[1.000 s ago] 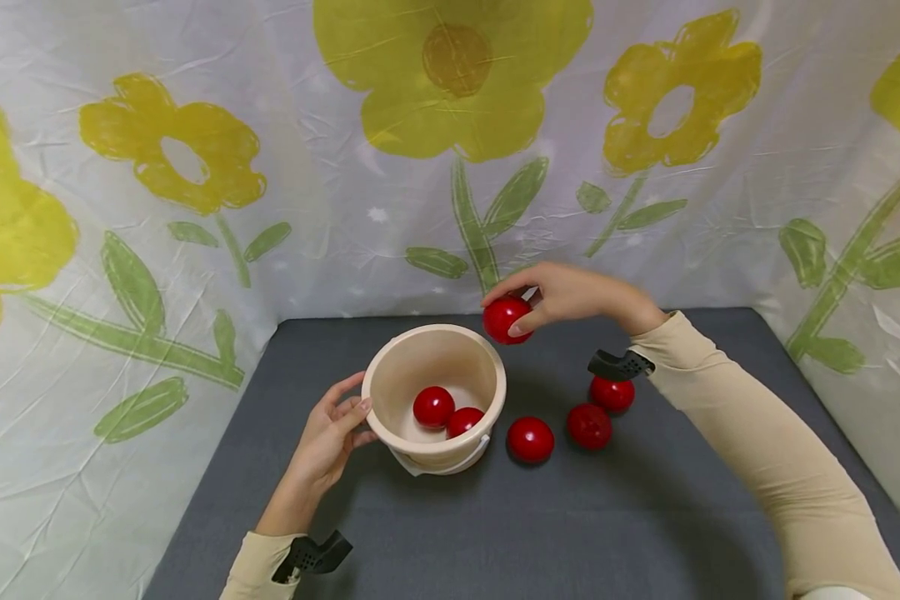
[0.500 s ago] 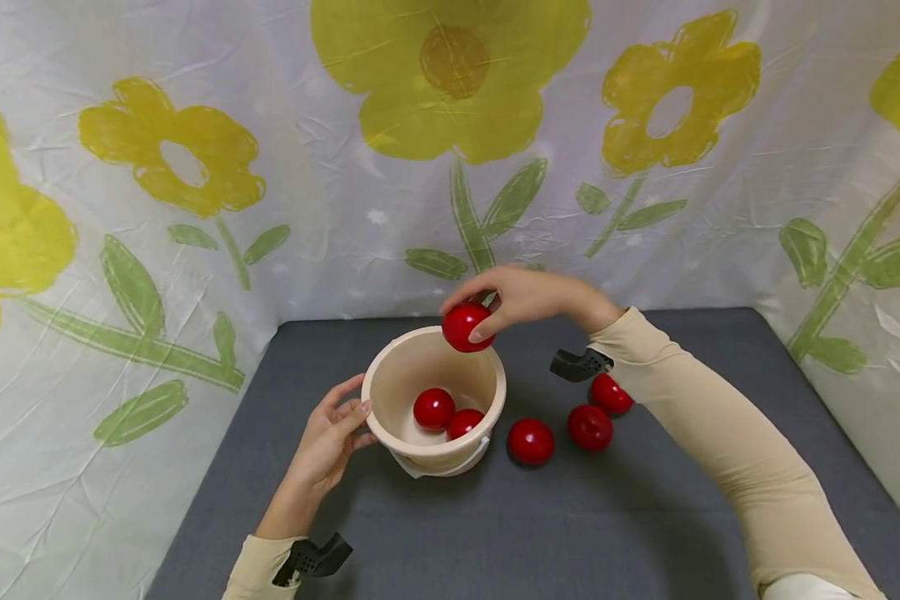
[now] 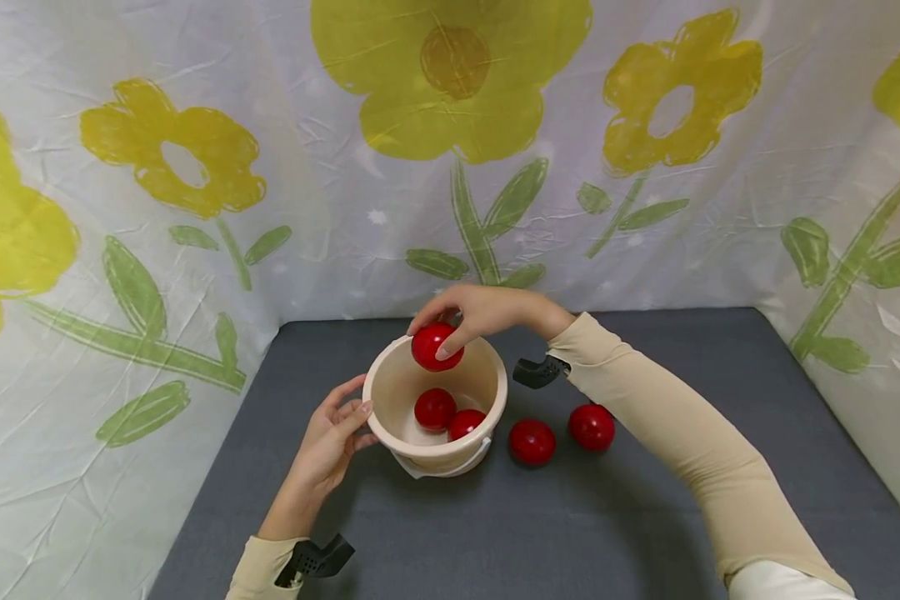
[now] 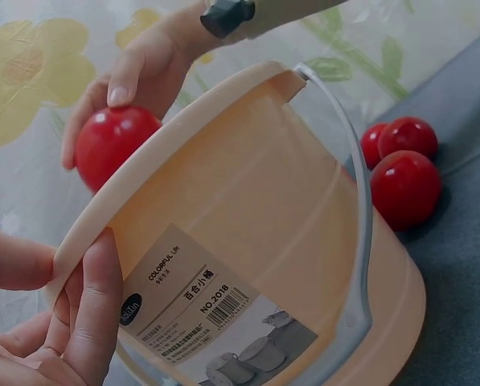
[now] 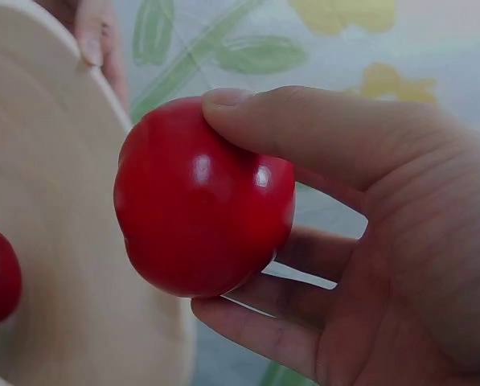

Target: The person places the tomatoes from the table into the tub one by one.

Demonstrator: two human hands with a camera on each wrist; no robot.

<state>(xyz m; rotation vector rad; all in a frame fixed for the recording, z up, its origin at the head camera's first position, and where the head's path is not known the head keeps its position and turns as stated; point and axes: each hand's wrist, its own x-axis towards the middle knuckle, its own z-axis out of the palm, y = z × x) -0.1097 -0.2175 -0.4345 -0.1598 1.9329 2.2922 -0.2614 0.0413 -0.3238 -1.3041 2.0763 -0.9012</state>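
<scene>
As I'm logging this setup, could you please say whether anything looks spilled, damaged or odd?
Nothing stands out: the beige plastic bucket shows no visible damage, the left hand holds its rim, and the right hand holds a glossy round red fruit-like object at the opening. Nothing looks spilled. The flower-printed white backdrop is merely creased.

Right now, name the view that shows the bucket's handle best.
Left wrist: the handle appears large and close, curving along the bucket. Head shows only a small, thin stretch; right wrist shows none.

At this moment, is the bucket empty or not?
Not empty: the bucket has two red round objects visible inside, at the bottom.
</scene>
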